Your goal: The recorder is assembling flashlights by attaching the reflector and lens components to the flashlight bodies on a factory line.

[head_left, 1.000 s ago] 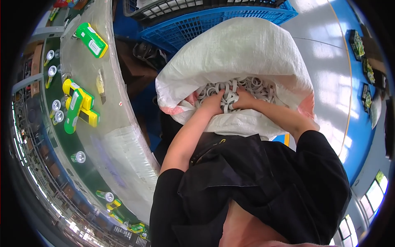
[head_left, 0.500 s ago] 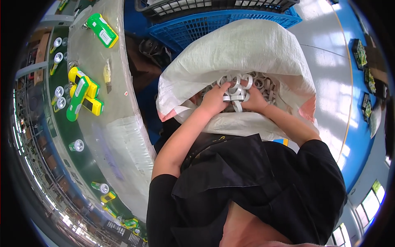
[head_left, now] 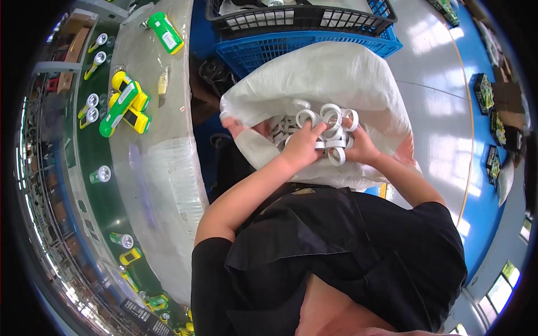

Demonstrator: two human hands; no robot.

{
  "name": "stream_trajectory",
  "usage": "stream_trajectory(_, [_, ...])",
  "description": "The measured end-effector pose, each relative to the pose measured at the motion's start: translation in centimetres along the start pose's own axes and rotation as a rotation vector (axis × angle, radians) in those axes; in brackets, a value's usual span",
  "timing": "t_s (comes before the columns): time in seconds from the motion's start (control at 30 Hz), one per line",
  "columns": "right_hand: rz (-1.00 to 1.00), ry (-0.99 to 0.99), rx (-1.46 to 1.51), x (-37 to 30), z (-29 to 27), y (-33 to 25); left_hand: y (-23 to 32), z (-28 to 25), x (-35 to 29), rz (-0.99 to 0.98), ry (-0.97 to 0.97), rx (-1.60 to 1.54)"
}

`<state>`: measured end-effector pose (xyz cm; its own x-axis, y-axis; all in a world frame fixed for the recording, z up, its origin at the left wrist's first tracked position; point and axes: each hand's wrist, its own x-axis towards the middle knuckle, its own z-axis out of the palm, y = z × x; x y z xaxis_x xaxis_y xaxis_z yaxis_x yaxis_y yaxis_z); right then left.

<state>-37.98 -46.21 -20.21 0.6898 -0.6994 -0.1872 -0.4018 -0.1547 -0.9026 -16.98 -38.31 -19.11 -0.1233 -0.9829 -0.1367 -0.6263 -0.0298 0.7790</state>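
Note:
A cluster of white plastic rings (head_left: 332,119) is gathered between my two hands at the mouth of a white woven sack (head_left: 342,70). My left hand (head_left: 303,147) is closed round the rings from the left, with fingers curled over them. From the right, my right hand (head_left: 362,148) grips the same cluster, its fingers partly hidden behind the rings. More loose white rings lie in the sack below and left of my hands. One ring sits apart against the sack's inner wall.
To the left, a plastic-covered bench (head_left: 168,120) carries a green flashlight (head_left: 166,33) and a small pile of green and yellow flashlights (head_left: 124,106). Several more stand along a green conveyor belt (head_left: 106,204). Behind the sack, a black crate (head_left: 302,20) rests on a blue crate (head_left: 252,53).
My hands have lifted the bunch of rings, which now stands out more clearly above the sack's contents. The view has shifted, and the sack's opening looks narrower.

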Motion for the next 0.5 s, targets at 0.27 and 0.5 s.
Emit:
stream_trajectory(0.27, [-0.134,0.048,-0.049,-0.8,-1.7,-2.4,3.2,-1.5,-0.9,0.100,0.159,-0.010])
stream_trajectory(0.5, [-0.295,-0.055,-0.062,4.8,-3.2,-11.3,5.9,-9.5,-2.4,0.105,0.358,0.063])
